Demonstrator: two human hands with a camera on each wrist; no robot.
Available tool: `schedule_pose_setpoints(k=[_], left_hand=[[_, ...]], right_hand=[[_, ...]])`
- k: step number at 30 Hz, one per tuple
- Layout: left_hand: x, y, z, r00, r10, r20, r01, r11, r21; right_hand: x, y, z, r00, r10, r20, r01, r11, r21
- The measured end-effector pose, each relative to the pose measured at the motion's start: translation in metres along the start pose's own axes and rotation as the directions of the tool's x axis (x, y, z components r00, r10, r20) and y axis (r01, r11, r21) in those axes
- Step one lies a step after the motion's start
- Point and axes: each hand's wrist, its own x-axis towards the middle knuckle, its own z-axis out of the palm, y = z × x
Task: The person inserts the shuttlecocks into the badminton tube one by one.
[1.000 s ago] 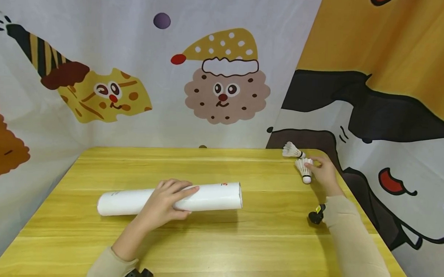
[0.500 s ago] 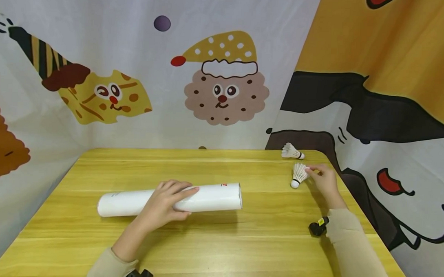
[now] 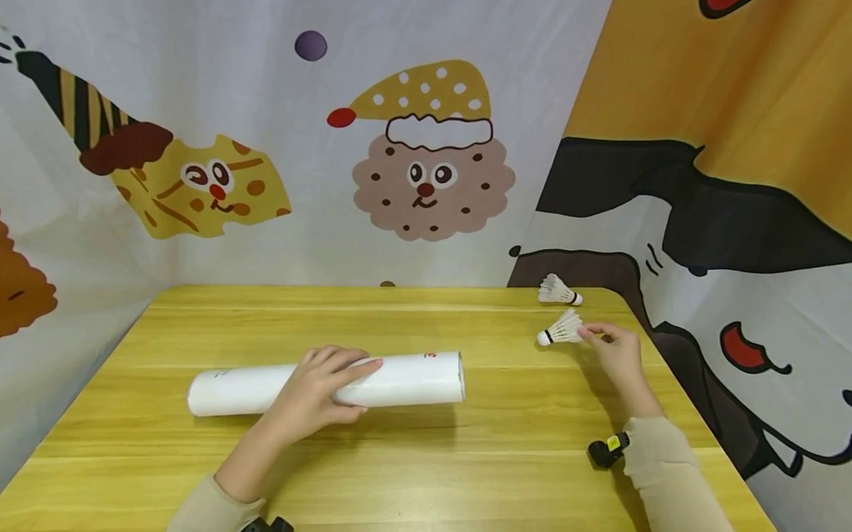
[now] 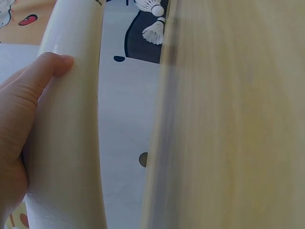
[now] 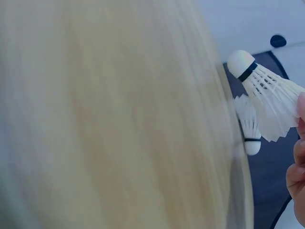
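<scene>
Two shuttlecocks showed in the head view. The right hand [image 3: 616,351] pinched one shuttlecock [image 3: 559,330] by the feather rim between thumb and fingertips, at about two o'clock on the wooden table [image 3: 419,469]. A second earlier its cork had pointed down toward the person; half a second earlier it had swung to lower left; now it lay nearly level, cork toward nine o'clock, and the hand sat slightly farther from the table's right edge. The second shuttlecock [image 3: 557,290] lay on its side near the far right corner, at twelve o'clock from the held one and apart from it, unmoved. The left hand [image 3: 319,391] rested over the white tube [image 3: 330,384], fingers draped across the top and thumb beneath, as before; the tube lay crosswise near the table's middle, its open end toward three o'clock.

In the left wrist view, the thumb [image 4: 45,76] pressed along the tube [image 4: 71,143]; the other fingers were hidden. Both shuttlecocks appeared small at twelve o'clock.

In the right wrist view, the held shuttlecock [image 5: 267,98] pointed its cork to ten o'clock, fingertips [image 5: 300,157] at its feather edge at three o'clock; the other shuttlecock [image 5: 249,126] lay behind it.
</scene>
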Motion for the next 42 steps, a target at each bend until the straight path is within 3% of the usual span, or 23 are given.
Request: schedule_pose_setpoints(k=[12,20,24,29,33,42], left_hand=[[-0.001,0.001,-0.001,1.000,-0.005,-0.004,0.005,1.000,0.001],[0.000,0.002,-0.001,1.000,-0.004,-0.004,0.004,1.000,0.006],[0.000,0.001,-0.001,1.000,-0.006,-0.006,0.006,1.000,0.008],[0.000,0.001,-0.001,1.000,-0.004,-0.009,0.004,1.000,0.011],[0.001,0.002,-0.002,1.000,-0.008,-0.011,0.008,1.000,0.011],[0.001,0.002,-0.002,1.000,-0.010,-0.009,0.010,1.000,0.012]], right_hand=[[-0.023,-0.040,0.006,0.994,-0.049,-0.095,0.062,0.989,0.133],[-0.037,-0.071,0.011,0.978,-0.145,-0.152,0.177,0.959,0.221],[-0.049,-0.095,0.011,0.960,-0.223,-0.168,0.264,0.923,0.280],[-0.067,-0.130,0.009,0.928,-0.332,-0.168,0.371,0.848,0.377],[-0.079,-0.143,0.013,0.918,-0.366,-0.150,0.394,0.810,0.435],[-0.097,-0.152,0.027,0.906,-0.413,-0.096,0.402,0.765,0.503]])
